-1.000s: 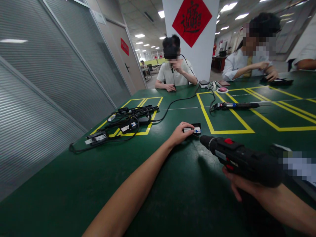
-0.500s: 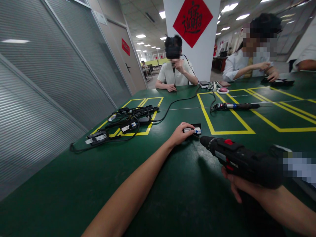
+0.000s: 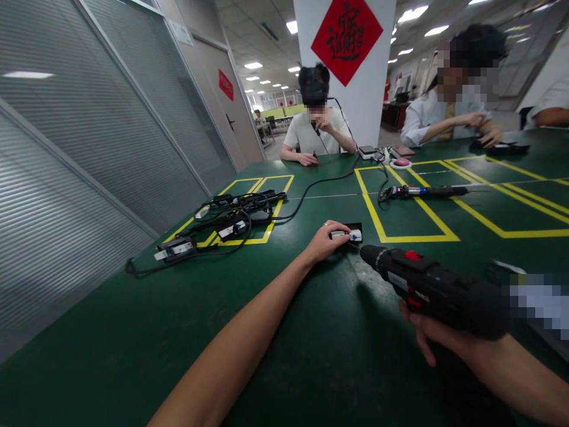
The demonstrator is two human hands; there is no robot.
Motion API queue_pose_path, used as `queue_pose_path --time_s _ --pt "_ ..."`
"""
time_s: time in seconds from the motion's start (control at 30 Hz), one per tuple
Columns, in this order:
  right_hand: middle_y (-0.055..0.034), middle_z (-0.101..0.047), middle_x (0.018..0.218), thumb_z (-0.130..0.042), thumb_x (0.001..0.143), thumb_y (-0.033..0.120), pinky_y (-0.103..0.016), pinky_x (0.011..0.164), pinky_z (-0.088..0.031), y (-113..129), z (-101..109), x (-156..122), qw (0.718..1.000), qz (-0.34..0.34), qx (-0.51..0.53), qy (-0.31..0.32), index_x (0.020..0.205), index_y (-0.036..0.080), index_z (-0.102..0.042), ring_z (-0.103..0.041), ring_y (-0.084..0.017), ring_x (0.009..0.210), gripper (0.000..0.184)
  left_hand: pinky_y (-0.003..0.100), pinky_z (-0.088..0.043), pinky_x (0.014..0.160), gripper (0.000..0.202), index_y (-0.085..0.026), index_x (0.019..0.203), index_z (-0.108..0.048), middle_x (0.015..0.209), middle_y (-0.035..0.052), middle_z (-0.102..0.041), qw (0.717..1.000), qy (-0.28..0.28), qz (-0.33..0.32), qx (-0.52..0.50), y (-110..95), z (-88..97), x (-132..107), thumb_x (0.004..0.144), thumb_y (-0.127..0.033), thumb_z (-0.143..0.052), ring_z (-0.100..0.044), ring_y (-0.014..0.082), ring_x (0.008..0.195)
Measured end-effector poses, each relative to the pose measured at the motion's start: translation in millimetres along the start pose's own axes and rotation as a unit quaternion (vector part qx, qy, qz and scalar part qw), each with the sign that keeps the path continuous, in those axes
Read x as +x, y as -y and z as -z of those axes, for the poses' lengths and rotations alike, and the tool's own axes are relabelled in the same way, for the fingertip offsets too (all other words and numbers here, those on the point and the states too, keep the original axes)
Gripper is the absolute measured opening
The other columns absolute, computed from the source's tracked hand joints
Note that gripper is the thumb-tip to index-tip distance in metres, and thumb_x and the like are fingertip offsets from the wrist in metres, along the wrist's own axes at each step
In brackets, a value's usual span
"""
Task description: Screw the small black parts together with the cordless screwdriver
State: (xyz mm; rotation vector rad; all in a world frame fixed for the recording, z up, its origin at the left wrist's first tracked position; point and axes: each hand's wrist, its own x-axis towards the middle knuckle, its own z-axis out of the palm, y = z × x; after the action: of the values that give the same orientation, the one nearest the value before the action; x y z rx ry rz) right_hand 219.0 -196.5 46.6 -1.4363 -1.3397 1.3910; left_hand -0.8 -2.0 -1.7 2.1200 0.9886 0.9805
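My left hand [image 3: 326, 242] reaches out over the table, its fingers closed on a small black and white part [image 3: 355, 233] with a blue spot. What kind of part this is does not show clearly. In my right hand [image 3: 438, 329] is a cordless drill [image 3: 431, 284], black with red accents, its grip partly hidden by its body. The drill points left and away from me, and the thin bit in its chuck reaches the near side of the part by my left fingertips. Whether bit and part touch, I cannot tell.
Black adapters and cables [image 3: 244, 216] lie heaped inside yellow tape at the left. An electric screwdriver [image 3: 427, 191] with a cord lies further back on the green table [image 3: 284, 308]. Two people sit across, one holding a long thin screwdriver. A pink round object [image 3: 402, 162] stands near them.
My hands, the drill and the part keep nearly the same place. Across the table, the person's long screwdriver has tilted from upright to slanted.
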Motion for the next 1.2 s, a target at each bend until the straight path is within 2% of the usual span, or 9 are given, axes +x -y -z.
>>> queue_pose_path --time_s 0.13,0.27,0.4,0.57,0.83,1.03,1.2 --pt "0.0013 -0.069 0.068 -0.060 0.067 0.035 -0.027 0.037 -0.042 -3.3 -0.6 2.7 1.000 -0.013 -0.017 0.001 0.081 0.025 -0.055 -0.056 -0.012 0.032 0.018 0.032 -0.043 0.093 0.024 -0.018 0.099 -0.069 0.106 0.0077 -0.061 1.000 0.002 0.012 -0.002 -0.8 -0.5 0.0 0.081 -0.032 -0.062 -0.055 0.0192 0.101" --pt "0.0039 -0.063 0.054 -0.058 0.069 0.038 -0.029 0.039 -0.043 -2.2 -0.3 2.0 0.998 0.005 -0.057 0.005 0.077 0.025 -0.055 -0.056 -0.014 0.033 0.016 0.033 -0.042 0.094 0.024 -0.018 0.099 -0.070 0.105 0.0077 -0.062 1.000 0.002 0.010 0.000 -0.3 -0.7 0.0 0.082 -0.033 -0.061 -0.055 0.0197 0.102" --pt "0.0017 -0.067 0.058 -0.059 0.071 0.037 -0.030 0.042 -0.045 10.7 -1.7 -5.9 0.996 0.015 -0.084 -0.030 0.080 0.025 -0.058 -0.057 -0.015 0.035 0.016 0.033 -0.042 0.095 0.025 -0.018 0.099 -0.070 0.105 0.0077 -0.062 1.000 0.000 0.013 0.004 -0.8 -0.2 -0.1 0.081 -0.033 -0.061 -0.054 0.0201 0.103" --pt "0.0032 -0.061 0.041 -0.059 0.073 0.034 -0.034 0.052 -0.051 29.1 -4.7 -14.6 0.990 0.007 -0.125 -0.066 0.075 0.026 -0.061 -0.061 -0.019 0.040 0.008 0.033 -0.042 0.095 0.024 -0.018 0.098 -0.070 0.104 0.0077 -0.062 1.000 0.000 0.005 0.005 -1.6 -0.4 -0.1 0.081 -0.033 -0.062 -0.055 0.0198 0.102" --pt "0.0042 -0.057 0.035 -0.059 0.066 0.040 -0.032 0.047 -0.050 30.1 -11.4 -16.5 0.988 -0.005 -0.121 -0.101 0.075 0.025 -0.063 -0.060 -0.020 0.037 0.017 0.033 -0.042 0.095 0.026 -0.018 0.099 -0.069 0.104 0.0074 -0.063 1.000 0.001 -0.005 0.006 3.0 -1.4 0.9 0.082 -0.035 -0.061 -0.055 0.0198 0.103" --pt "0.0045 -0.061 0.045 -0.058 0.073 0.031 -0.030 0.050 -0.049 31.4 -6.8 -14.1 0.993 -0.020 -0.107 -0.042 0.071 0.025 -0.060 -0.061 -0.016 0.040 0.006 0.033 -0.042 0.094 0.025 -0.018 0.099 -0.069 0.103 0.0075 -0.062 1.000 -0.001 0.001 0.002 0.6 -0.8 -0.1 0.082 -0.035 -0.061 -0.055 0.0199 0.102" --pt "0.0054 -0.058 0.040 -0.056 0.075 0.026 -0.027 0.046 -0.045 26.9 -3.2 -9.3 0.995 -0.022 -0.099 -0.015 0.067 0.024 -0.058 -0.058 -0.014 0.036 0.009 0.033 -0.043 0.093 0.026 -0.017 0.099 -0.069 0.104 0.0080 -0.062 1.000 -0.003 0.000 0.001 -0.9 -0.4 -0.6 0.081 -0.034 -0.061 -0.055 0.0201 0.102"
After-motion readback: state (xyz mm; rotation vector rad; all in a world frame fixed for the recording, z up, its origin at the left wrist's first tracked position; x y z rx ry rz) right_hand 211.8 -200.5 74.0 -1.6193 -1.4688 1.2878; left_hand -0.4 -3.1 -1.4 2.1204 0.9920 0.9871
